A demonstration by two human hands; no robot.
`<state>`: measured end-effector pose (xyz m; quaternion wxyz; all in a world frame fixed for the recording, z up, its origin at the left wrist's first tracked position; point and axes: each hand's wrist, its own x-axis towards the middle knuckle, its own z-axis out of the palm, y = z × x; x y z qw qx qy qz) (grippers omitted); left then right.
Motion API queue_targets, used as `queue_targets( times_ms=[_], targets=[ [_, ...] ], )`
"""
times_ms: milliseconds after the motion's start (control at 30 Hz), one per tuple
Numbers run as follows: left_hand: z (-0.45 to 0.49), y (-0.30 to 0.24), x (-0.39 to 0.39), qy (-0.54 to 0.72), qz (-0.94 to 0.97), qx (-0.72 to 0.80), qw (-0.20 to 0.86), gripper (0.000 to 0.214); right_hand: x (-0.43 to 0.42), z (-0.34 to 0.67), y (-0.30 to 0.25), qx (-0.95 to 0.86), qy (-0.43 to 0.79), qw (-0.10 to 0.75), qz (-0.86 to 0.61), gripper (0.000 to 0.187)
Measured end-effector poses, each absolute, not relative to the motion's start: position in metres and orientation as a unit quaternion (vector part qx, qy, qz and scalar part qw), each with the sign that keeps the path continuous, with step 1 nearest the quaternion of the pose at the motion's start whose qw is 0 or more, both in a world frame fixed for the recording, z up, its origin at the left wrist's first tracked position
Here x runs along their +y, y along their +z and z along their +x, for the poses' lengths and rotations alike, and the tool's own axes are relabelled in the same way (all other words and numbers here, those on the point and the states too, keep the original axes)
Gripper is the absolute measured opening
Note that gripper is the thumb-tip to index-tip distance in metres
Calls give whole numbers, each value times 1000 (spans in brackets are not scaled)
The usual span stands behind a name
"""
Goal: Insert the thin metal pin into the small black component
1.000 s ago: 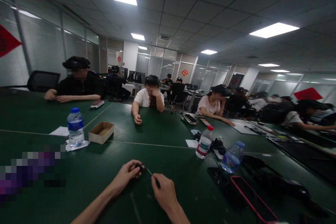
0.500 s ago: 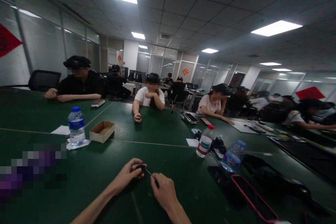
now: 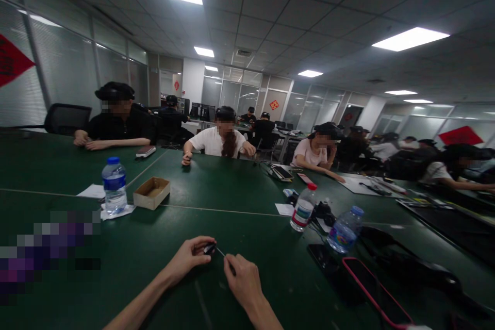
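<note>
My left hand (image 3: 188,257) rests on the green table (image 3: 240,196) with its fingers pinched round a small dark object (image 3: 210,248). A thin wire-like piece (image 3: 221,253) runs from that object to my right hand (image 3: 243,281), whose fingers are closed on its other end. Both hands lie close together near the table's front edge. What the small object is stays too small to make out.
A blue-capped water bottle (image 3: 114,185) and an open cardboard box (image 3: 151,192) stand at the left. A red-capped bottle (image 3: 302,208), another bottle (image 3: 344,229) and a red-edged phone (image 3: 373,293) lie at the right. Several people sit along the far side.
My hands have stayed nearly still, pinching the same piece. The person in white across the table has lowered both arms and spread them on the table.
</note>
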<state>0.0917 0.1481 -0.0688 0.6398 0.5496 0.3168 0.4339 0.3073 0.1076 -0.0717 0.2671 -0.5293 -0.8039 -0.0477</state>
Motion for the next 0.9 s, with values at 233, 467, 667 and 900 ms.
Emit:
queue_targets(
  times_ms=[233, 467, 667, 900],
  targets=[
    [90, -63, 145, 402, 591, 339, 612, 52, 102, 307, -62, -820, -64, 233, -519, 23],
    [85, -67, 147, 340, 633, 328, 613, 54, 98, 315, -58, -837, -65, 213, -500, 23],
    [79, -63, 147, 306, 647, 325, 619, 56, 99, 319, -59, -848, -65, 211, -481, 25],
    [77, -52, 146, 296, 643, 300, 639, 56, 98, 320, -57, -847, -34, 218, -483, 23]
  ],
)
